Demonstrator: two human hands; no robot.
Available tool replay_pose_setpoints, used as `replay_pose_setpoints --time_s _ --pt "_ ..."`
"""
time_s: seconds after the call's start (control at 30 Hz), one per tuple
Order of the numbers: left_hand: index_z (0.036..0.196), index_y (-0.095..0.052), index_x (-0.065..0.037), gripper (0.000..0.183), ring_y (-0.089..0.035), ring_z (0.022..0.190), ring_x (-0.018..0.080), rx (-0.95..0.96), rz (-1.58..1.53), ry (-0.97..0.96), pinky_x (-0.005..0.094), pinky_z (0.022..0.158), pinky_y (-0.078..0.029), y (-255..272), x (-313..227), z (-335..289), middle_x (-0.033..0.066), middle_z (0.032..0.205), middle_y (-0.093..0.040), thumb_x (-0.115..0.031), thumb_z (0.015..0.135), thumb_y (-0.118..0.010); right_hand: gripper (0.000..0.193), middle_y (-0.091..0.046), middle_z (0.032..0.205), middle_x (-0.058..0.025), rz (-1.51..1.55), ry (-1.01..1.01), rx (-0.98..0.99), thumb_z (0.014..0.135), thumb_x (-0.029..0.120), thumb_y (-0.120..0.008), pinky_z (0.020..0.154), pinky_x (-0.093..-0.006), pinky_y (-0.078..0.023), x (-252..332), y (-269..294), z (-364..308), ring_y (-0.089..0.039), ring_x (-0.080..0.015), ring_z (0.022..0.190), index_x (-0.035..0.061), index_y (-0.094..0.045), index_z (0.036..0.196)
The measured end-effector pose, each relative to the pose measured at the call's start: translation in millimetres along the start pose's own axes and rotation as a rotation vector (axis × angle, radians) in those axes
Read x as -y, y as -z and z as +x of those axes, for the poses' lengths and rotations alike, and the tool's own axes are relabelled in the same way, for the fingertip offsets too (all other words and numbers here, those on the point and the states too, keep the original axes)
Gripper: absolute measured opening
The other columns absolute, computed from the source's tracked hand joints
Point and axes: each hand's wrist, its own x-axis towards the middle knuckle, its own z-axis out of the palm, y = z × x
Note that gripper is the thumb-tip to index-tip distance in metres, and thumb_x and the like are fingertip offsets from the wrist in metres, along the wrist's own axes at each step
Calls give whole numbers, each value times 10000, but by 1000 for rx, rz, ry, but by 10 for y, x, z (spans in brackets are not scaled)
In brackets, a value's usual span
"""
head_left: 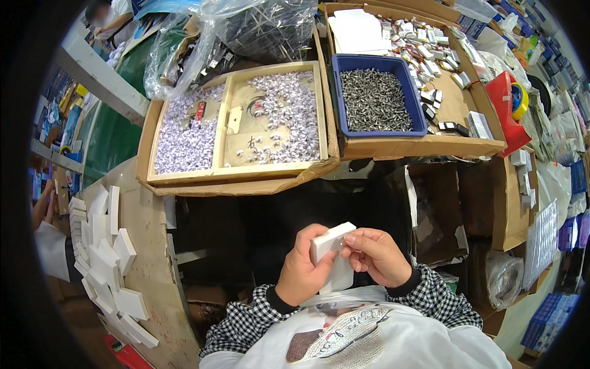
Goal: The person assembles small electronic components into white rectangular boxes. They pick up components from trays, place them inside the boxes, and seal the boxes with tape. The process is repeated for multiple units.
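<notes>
White case [341, 273], a single flat one, is what I have up in front of the wearer's shirt, in the air beyond the right edge of the left-hand worktop [153, 270]. Its narrow end points away, toward the cartons, and its long axis runs back toward the chest, leaning slightly. My left hand [304, 267] clasps it, thumb across the broad face, fingers behind. My right hand [381, 255] has thumb and forefinger pinched together at its upper right corner; I cannot tell whether they grip the case itself or a small part.

Counting: one wooden tray [246, 171] with two compartments, both holding small whitish pieces [184, 147] too many to count; one blue bin [387, 133] of metal screws [376, 101], at the near left corner of the right carton [424, 147]; and a pile of white blocks [104, 261], overlapping past an exact count, along the worktop's left edge.

For writing, I see a red label [200, 111] in the tray's left compartment, dark handwritten marks [251, 142] in the right, and lettering across the shirt [344, 335].
</notes>
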Motion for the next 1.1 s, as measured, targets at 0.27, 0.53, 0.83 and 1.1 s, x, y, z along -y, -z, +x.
replay_pose_setpoints --time_s 0.27,0.53,0.83,1.1 --pt "1318 -486 -131 529 -635 871 241 86 179 -144 311 702 -517 79 -163 93 131 1079 -598 -36 818 -631 173 -658 792 -26 -53 -17 -57 945 200 -583 497 -182 -394 73 -122 -11 -541 -62 578 38 -631 912" --pt "1163 -549 -59 328 -624 797 224 81 173 -118 302 668 -506 110 -174 91 129 1061 -602 -38 837 -579 285 -639 707 -18 -226 -90 -112 899 305 -651 500 -173 -402 107 -111 4 -535 -56 553 22 -675 878" --pt "938 -600 -19 68 -633 800 233 -52 151 -171 296 697 -511 -32 46 87 127 957 -643 -82 914 -590 410 -599 538 -32 -635 -28 -139 824 427 -714 421 -201 -416 47 -70 48 -546 -92 433 24 -722 750" --pt "952 -611 -22 149 -627 853 194 -80 82 -171 286 751 -510 -8 -8 170 108 973 -655 -69 836 -692 559 -621 567 -87 -1552 372 -210 778 589 -654 521 -312 -494 -97 117 65 -616 -244 514 35 -704 720"
